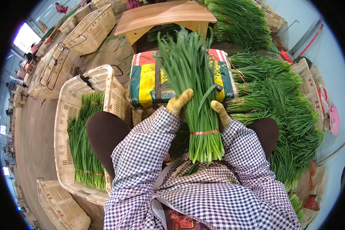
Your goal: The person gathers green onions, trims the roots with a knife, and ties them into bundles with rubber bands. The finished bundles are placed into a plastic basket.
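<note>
Between my two gloved hands is a bundle of green garlic chives (202, 120), its pale cut ends towards my lap and its leaves pointing away. A red band (204, 132) circles it near the cut ends. My left hand (180, 101) grips the bundle's left side, thumb on top and fingers hidden underneath. On the other side my right hand (220, 113) presses against it, its fingers mostly hidden too. Behind the leaves lies a padded printed sack (143, 83) in yellow, green and red, with a dark strap around it. A small black object (218, 87) shows beside the leaves.
At my left stands a plastic crate (83, 77) holding banded chive bundles (89, 143). Many more chives (287, 109) are heaped on my right. A wooden bench (164, 14) stands ahead, and other crates (92, 31) line the left. People (14, 84) are far left.
</note>
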Motion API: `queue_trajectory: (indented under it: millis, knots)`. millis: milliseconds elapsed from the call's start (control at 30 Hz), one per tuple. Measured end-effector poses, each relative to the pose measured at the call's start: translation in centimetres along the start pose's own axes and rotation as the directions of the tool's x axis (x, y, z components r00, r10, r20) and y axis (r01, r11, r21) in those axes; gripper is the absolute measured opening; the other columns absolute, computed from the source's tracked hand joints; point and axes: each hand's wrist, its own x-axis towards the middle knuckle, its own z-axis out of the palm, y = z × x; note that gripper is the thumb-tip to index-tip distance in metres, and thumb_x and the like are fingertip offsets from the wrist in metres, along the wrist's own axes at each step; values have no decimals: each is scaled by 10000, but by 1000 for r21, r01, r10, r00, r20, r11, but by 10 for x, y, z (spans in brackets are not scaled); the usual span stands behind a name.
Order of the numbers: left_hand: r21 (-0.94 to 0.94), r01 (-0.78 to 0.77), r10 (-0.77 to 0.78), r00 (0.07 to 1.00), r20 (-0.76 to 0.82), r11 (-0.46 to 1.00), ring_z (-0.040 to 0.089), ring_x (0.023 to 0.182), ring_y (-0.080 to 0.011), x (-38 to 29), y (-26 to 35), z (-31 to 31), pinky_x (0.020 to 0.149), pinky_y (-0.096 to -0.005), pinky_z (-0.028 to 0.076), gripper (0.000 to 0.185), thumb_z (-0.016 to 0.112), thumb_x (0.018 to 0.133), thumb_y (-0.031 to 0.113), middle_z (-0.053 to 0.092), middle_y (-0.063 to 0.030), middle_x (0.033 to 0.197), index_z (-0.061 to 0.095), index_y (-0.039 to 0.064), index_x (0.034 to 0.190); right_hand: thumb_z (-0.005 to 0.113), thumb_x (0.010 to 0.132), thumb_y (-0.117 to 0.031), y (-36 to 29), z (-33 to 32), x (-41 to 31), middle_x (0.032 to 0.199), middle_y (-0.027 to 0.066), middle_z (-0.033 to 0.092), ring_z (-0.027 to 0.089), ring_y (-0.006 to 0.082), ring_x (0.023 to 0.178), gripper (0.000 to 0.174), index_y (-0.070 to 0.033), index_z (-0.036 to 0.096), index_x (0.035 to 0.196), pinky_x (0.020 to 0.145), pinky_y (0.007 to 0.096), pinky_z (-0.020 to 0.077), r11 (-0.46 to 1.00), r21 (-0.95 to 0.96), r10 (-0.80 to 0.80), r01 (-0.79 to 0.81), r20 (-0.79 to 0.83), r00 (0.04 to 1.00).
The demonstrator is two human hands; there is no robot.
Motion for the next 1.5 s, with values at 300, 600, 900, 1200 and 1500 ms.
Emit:
queue_trajectory:
  millis: [300, 600, 900, 1200, 1500]
  knots:
    - [-77, -156, 103, 879, -466, 985, 683, 1063, -338, 13, 5, -25, 945, -428, 612, 472, 715, 892, -65, 634, -258, 1252, 521, -79, 1322, 965, 664, -375, 15, 36, 17, 1333, 139, 578, 572, 268, 1237, 1080, -43, 353, 1490, 1036, 409, 525, 932, -362, -133, 28, -269, 954]
    - [-235, -150, 47, 918, -394, 960, 597, 1195, -351, 11, -4, -46, 985, -477, 579, 465, 578, 1019, 125, 508, -296, 1383, 423, -75, 1409, 897, 777, -251, 10, 18, 13, 1208, 118, 677, 676, 269, 1074, 718, -32, 540, 1361, 925, 467, 598, 997, -24, -78, 74, -368, 926]
    - [-67, -138, 99, 906, -413, 988, 625, 1175, -321, -11, 20, 6, 974, -423, 591, 524, 690, 946, 77, 557, -264, 1353, 461, -68, 1394, 897, 786, -323, 8, 19, 21, 1462, 175, 491, 463, 281, 1372, 1064, 12, 251, 1561, 1152, 382, 404, 906, -316, -396, 281, -401, 826]
    - [125, -64, 104, 932, -346, 990, 659, 1115, -254, -10, 13, 41, 926, -365, 613, 423, 657, 973, 60, 610, -195, 1316, 521, -9, 1367, 782, 825, -229, -34, 81, 7, 1262, 41, 661, 503, 273, 1306, 226, -152, 767, 1037, 1116, 423, 391, -551, -823, -750, 140, 562, 349]
    - [91, -60, 85, 949, -304, 994, 643, 1133, -269, 10, 8, 40, 940, -381, 601, 425, 633, 983, 72, 588, -208, 1332, 501, -16, 1377, 859, 744, -213, -43, 85, 20, 1287, 41, 655, 484, 281, 1317, 242, -159, 770, 962, 1104, 461, 411, -478, -876, -805, -56, 412, 426]
